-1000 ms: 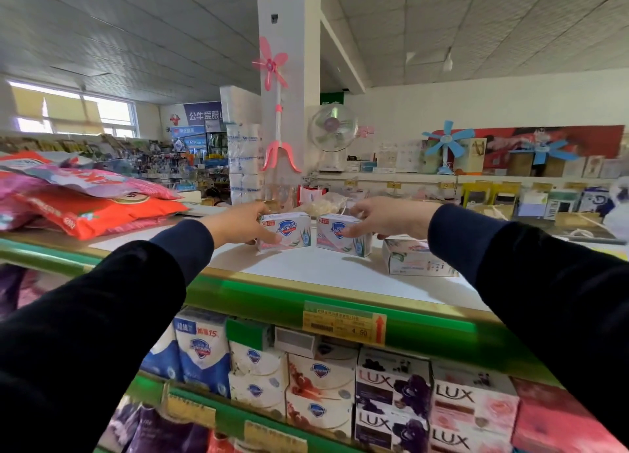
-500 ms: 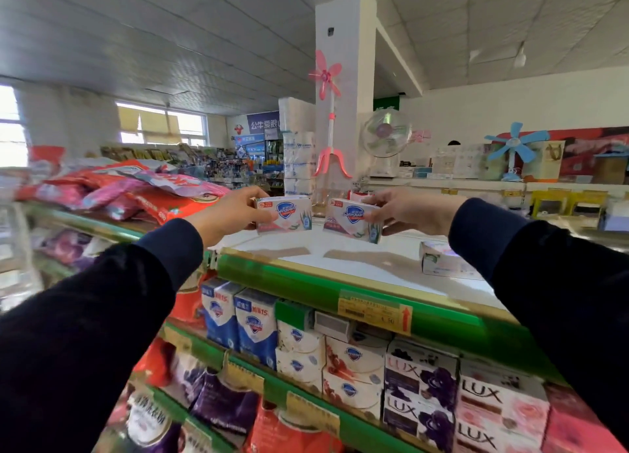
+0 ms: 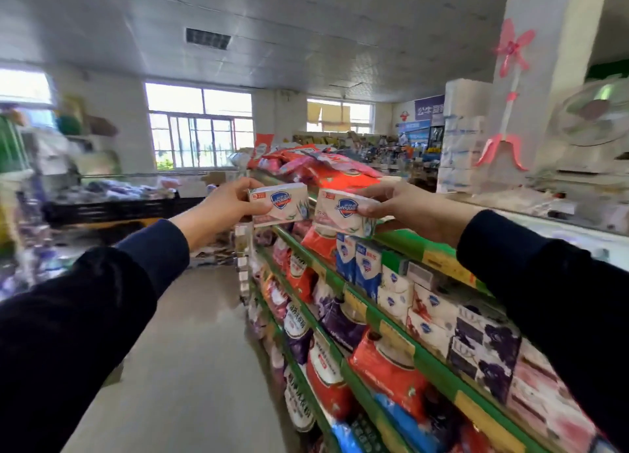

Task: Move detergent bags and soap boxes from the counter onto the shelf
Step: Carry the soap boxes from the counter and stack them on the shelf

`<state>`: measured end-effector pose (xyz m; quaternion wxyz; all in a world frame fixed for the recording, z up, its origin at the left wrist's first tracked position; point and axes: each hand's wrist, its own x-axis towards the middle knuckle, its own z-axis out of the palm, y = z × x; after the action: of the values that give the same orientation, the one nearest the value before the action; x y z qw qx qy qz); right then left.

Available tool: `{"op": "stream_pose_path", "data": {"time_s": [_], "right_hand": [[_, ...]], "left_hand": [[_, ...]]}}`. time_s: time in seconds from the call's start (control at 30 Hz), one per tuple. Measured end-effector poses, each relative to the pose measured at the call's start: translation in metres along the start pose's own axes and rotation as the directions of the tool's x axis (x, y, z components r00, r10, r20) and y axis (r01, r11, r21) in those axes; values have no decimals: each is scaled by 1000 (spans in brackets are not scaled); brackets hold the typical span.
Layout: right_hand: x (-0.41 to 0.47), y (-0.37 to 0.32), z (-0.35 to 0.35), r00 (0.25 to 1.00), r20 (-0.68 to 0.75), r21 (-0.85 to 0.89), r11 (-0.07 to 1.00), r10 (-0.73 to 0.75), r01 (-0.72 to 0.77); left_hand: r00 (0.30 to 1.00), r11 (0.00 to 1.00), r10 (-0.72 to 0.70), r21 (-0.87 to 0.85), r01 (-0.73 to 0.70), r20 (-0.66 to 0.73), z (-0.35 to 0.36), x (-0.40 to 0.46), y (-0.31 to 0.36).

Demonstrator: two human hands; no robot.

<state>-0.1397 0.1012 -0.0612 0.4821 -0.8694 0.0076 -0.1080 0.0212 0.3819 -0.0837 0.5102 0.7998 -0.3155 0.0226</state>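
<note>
My left hand (image 3: 227, 205) grips a white soap box (image 3: 279, 203) with a blue shield logo, held in the air left of the shelf end. Beside it my right hand (image 3: 401, 207) grips a second, matching soap box (image 3: 342, 212), tilted, above the green shelf rail (image 3: 401, 245). Red and pink detergent bags (image 3: 326, 168) lie piled on the counter top behind the boxes. The shelves below hold soap boxes (image 3: 422, 309) and detergent bags (image 3: 388, 367) in rows.
An aisle with a bare floor (image 3: 190, 367) runs along the shelf's left side. A white pillar (image 3: 544, 78) with a pink toy windmill stands at the right, near a fan (image 3: 594, 112). Goods crowd a dark stand (image 3: 112, 207) at the left.
Both hands have lifted the soap boxes off the counter and carried them left, past the shelf's end. My view has swung left toward the aisle and windows.
</note>
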Motion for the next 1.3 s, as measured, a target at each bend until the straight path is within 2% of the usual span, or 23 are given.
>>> {"op": "stream_pose_path", "data": {"time_s": [0.2,0.4,0.5,0.53,0.73,0.83,1.0,1.3], "right_hand": [[-27,-43,92,958,249,31,990,-140,136],[-46,-111,205,834,454,136,949,-315,284],[-56,-149,261,762,519,185,921,-387,342],[-58,-152,266,759,525,182,922,-385,341],[-103,-240,377,586,631,301,857,-507,417],[-141,-295,437,477,665,398,813,-575,425],[-202,-366,515,331,675,527,745,-659,409],[-271,-458,622,141,672,641,667,-727,380]], "left_hand": [[978,988,-124,70,138,-170,-81,-136,-7],[907,946,-205,163,280,-367,-179,-290,12],[852,915,-251,176,364,-459,-223,-362,27],[848,912,-252,178,369,-467,-227,-368,27],[694,852,-263,176,493,-671,-301,-517,66],[608,800,-245,197,567,-755,-336,-599,91],[497,720,-226,200,665,-838,-385,-703,130],[261,580,-210,95,809,-942,-431,-831,177]]}}
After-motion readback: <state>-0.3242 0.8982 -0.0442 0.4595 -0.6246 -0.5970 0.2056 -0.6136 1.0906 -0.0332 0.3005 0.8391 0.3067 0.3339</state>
